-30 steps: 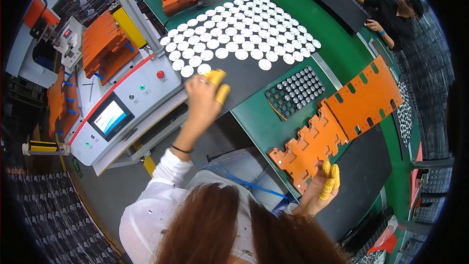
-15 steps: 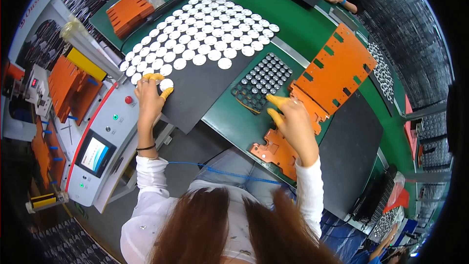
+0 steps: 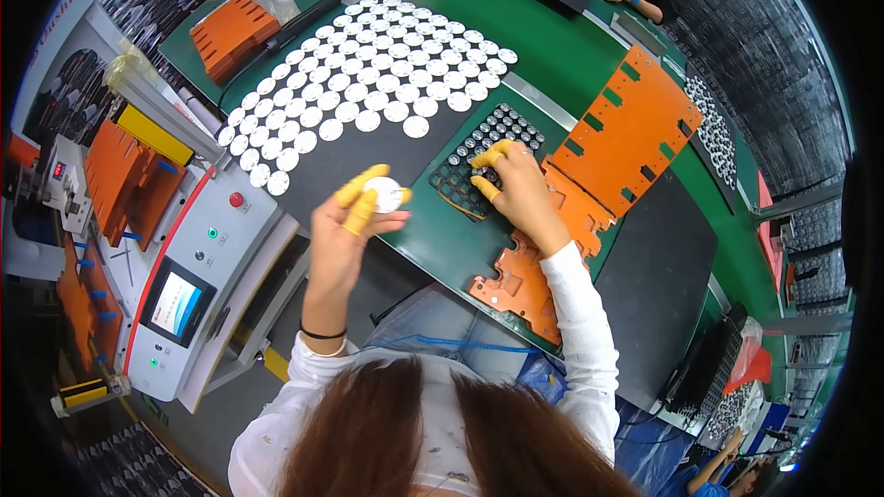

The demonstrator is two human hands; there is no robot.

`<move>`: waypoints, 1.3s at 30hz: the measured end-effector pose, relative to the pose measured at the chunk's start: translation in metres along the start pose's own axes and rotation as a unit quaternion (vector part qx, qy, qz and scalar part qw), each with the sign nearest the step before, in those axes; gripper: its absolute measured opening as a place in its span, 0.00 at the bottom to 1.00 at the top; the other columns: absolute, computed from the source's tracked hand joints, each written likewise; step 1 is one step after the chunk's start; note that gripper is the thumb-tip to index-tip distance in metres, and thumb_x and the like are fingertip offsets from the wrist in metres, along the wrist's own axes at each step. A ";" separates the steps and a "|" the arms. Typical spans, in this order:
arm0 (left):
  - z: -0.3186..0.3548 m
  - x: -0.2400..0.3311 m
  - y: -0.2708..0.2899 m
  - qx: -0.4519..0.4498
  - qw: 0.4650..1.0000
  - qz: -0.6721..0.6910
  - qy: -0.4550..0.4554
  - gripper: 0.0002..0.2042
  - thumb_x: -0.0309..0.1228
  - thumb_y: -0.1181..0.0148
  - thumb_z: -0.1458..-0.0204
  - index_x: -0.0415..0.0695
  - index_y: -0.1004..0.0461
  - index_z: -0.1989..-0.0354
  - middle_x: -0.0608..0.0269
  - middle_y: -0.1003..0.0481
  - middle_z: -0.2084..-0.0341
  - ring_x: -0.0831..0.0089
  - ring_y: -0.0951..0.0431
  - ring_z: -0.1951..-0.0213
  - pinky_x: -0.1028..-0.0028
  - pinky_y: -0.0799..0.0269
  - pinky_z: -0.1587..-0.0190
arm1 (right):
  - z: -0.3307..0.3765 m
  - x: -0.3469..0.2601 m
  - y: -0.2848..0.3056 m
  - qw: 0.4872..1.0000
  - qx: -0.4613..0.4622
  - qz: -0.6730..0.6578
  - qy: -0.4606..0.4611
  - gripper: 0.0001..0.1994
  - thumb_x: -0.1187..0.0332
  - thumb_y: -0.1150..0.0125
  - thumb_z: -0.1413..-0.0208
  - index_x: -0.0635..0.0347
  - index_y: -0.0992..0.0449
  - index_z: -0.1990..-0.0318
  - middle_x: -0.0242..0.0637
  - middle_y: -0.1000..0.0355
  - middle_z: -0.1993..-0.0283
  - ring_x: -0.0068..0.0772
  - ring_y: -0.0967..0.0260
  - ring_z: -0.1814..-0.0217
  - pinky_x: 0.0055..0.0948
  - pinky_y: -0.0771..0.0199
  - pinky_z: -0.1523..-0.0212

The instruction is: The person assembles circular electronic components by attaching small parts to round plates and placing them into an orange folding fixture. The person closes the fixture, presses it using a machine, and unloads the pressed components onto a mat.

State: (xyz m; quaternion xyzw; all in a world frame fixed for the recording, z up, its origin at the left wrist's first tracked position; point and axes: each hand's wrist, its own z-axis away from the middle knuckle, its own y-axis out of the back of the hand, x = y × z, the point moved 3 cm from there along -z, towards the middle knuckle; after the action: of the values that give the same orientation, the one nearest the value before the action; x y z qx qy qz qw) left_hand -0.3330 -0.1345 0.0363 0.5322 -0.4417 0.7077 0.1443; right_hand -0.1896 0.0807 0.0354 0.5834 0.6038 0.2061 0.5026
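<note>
At nine o'clock, the left hand (image 3: 341,232) pinches one white disc (image 3: 384,196); many loose discs (image 3: 354,92) lie at eleven. The black tray (image 3: 447,177) at one looks part used. I can't tell the right hand's (image 3: 523,189) grip.

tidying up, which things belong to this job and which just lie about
Likely in use:
- white disc in left hand
- black tray under right hand
- laid-out white discs
- open orange fixture

Apparently lying about:
- orange plates, upper left
- clear bag beside them
</note>
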 end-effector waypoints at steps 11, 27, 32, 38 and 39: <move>0.034 -0.020 -0.104 -0.164 0.982 -0.081 -0.035 0.20 0.22 0.52 0.35 0.32 0.37 0.35 0.54 0.28 0.43 0.71 0.25 0.46 0.69 0.29 0.42 | 0.076 -0.092 0.078 0.947 0.182 -0.257 -0.062 0.19 0.82 0.29 0.55 0.66 0.22 0.53 0.40 0.25 0.56 0.30 0.25 0.58 0.25 0.25 0.60; 0.027 -0.052 -0.140 -0.308 0.949 -0.034 0.064 0.24 0.24 0.34 0.48 0.33 0.30 0.41 0.55 0.23 0.50 0.67 0.19 0.53 0.70 0.21 0.51 | 0.143 -0.055 0.087 0.909 0.263 -0.292 -0.142 0.13 0.77 0.29 0.53 0.64 0.19 0.58 0.41 0.23 0.57 0.36 0.23 0.58 0.29 0.23 0.59; 0.021 -0.060 -0.141 -0.317 0.942 -0.107 0.029 0.23 0.25 0.32 0.50 0.32 0.27 0.45 0.55 0.22 0.52 0.67 0.19 0.53 0.71 0.20 0.52 | 0.148 -0.049 0.089 0.920 0.267 -0.259 -0.126 0.12 0.77 0.30 0.52 0.63 0.17 0.58 0.41 0.23 0.58 0.36 0.23 0.59 0.29 0.21 0.60; 0.023 -0.079 -0.151 -0.297 0.952 0.011 0.073 0.24 0.26 0.30 0.51 0.32 0.26 0.45 0.56 0.21 0.53 0.70 0.20 0.53 0.71 0.21 0.50 | 0.152 -0.038 0.098 0.930 0.240 -0.264 -0.087 0.10 0.75 0.29 0.53 0.64 0.17 0.61 0.41 0.23 0.59 0.36 0.22 0.61 0.30 0.21 0.62; 0.023 -0.080 -0.153 -0.287 0.955 0.006 0.073 0.24 0.26 0.30 0.51 0.33 0.26 0.45 0.57 0.21 0.54 0.70 0.20 0.53 0.71 0.22 0.50 | 0.153 -0.037 0.098 0.932 0.239 -0.255 -0.097 0.10 0.75 0.29 0.53 0.64 0.17 0.61 0.41 0.23 0.59 0.37 0.22 0.61 0.30 0.21 0.62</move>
State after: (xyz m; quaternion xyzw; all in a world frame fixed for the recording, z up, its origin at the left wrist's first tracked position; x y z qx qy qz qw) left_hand -0.1845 -0.0443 0.0389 0.4123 -0.6176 0.5894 0.3181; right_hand -0.0180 0.0184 0.0675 0.5297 0.7122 -0.1366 0.4399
